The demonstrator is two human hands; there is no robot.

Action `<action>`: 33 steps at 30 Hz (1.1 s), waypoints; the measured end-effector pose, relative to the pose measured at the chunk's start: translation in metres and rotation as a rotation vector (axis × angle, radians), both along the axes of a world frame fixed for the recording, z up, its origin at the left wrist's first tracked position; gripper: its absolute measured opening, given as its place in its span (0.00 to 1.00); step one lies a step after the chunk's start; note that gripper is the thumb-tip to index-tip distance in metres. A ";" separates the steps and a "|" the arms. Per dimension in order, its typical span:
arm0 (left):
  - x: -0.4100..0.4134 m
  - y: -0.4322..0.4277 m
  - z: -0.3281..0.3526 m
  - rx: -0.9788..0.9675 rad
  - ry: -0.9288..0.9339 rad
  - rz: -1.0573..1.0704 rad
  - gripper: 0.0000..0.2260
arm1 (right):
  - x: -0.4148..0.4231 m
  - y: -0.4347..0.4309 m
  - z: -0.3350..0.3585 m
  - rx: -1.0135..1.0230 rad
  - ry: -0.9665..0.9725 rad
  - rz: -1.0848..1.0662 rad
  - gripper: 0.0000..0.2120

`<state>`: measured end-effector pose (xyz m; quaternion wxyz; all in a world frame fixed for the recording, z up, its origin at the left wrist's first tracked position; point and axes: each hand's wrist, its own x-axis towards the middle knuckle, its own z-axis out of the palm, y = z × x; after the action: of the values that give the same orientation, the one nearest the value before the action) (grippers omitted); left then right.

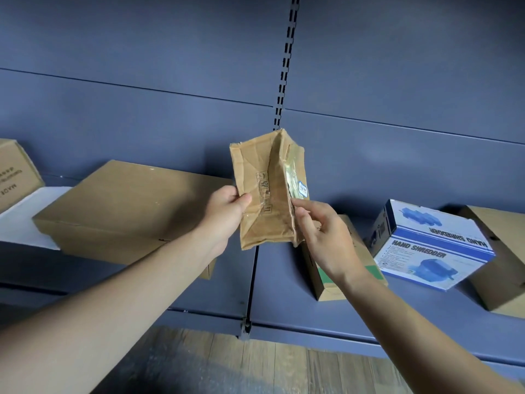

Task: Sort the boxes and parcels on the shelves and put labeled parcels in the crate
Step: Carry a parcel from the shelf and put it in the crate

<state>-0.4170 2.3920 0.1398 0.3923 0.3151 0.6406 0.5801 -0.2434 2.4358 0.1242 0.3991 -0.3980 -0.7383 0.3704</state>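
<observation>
A crumpled brown cardboard parcel (267,189) with clear tape and a small blue-and-white sticker is held up in front of the blue shelf (284,311). My left hand (227,211) grips its lower left edge, thumb on the front face. My right hand (321,231) touches its right edge, forefinger stretched along the taped fold, the other fingers curled behind. No crate is in view.
On the shelf lie a large flat brown box (125,211) at left, a white slab (25,217) and a printed brown box (14,172) at far left. Right: a narrow brown-green box (338,277), a blue "Hand Shredder" box (431,243), another brown box (502,263). Wooden floor below.
</observation>
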 end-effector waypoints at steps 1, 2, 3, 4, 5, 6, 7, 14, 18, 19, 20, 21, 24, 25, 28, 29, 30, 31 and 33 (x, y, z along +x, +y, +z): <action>0.000 0.000 -0.001 -0.009 -0.022 0.001 0.07 | 0.001 0.001 0.001 -0.001 0.007 0.009 0.12; -0.001 0.000 -0.002 -0.021 -0.038 -0.004 0.08 | 0.001 0.002 0.003 -0.006 0.016 0.010 0.12; -0.001 0.000 -0.003 -0.034 -0.052 -0.012 0.08 | 0.002 0.004 0.003 -0.010 0.008 0.005 0.11; -0.001 0.000 -0.005 -0.040 -0.074 -0.015 0.08 | 0.002 0.006 0.003 0.009 -0.022 -0.015 0.10; -0.001 0.000 -0.006 -0.042 -0.102 -0.013 0.08 | 0.003 0.008 0.003 0.034 -0.079 -0.058 0.11; -0.002 0.001 -0.007 -0.042 -0.136 -0.005 0.08 | 0.003 0.010 0.004 0.054 -0.138 -0.110 0.13; -0.004 0.002 -0.008 -0.041 -0.170 0.009 0.08 | 0.004 0.012 0.005 0.067 -0.176 -0.156 0.16; -0.014 0.003 -0.013 -0.023 -0.369 0.113 0.08 | 0.018 0.022 -0.005 -0.366 -0.048 -0.102 0.33; -0.017 0.002 -0.013 -0.005 -0.377 0.088 0.11 | 0.023 0.018 0.001 -0.525 0.071 0.041 0.15; -0.016 0.002 -0.013 -0.005 -0.378 0.082 0.12 | 0.024 0.019 0.000 -0.538 0.080 0.055 0.15; -0.015 0.001 -0.012 -0.005 -0.385 0.080 0.13 | 0.024 0.019 0.000 -0.555 0.101 0.066 0.14; -0.014 0.001 -0.012 -0.009 -0.387 0.083 0.15 | 0.023 0.019 0.001 -0.572 0.129 0.082 0.14; -0.013 0.001 -0.011 0.005 -0.375 0.079 0.17 | 0.022 0.019 0.002 -0.633 0.215 0.159 0.17; -0.013 0.002 -0.011 0.010 -0.381 0.083 0.17 | 0.022 0.019 0.004 -0.650 0.246 0.199 0.20; -0.013 0.003 -0.011 -0.031 -0.404 0.104 0.14 | 0.024 0.020 0.002 -0.686 0.304 0.288 0.26; -0.013 0.003 -0.011 -0.045 -0.407 0.084 0.14 | 0.025 0.020 0.001 -0.694 0.299 0.300 0.25; -0.013 0.005 -0.013 -0.054 -0.410 0.059 0.14 | 0.025 0.020 0.000 -0.695 0.293 0.304 0.25; -0.013 0.006 -0.014 -0.064 -0.405 0.040 0.13 | 0.026 0.021 -0.001 -0.691 0.295 0.299 0.25; -0.015 0.011 -0.013 -0.094 -0.339 0.092 0.13 | 0.028 0.022 -0.002 -0.656 0.295 0.289 0.22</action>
<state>-0.4315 2.4029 0.1267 0.4818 0.1645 0.6056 0.6116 -0.2153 2.4574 0.1221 0.2959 -0.3389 -0.5638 0.6926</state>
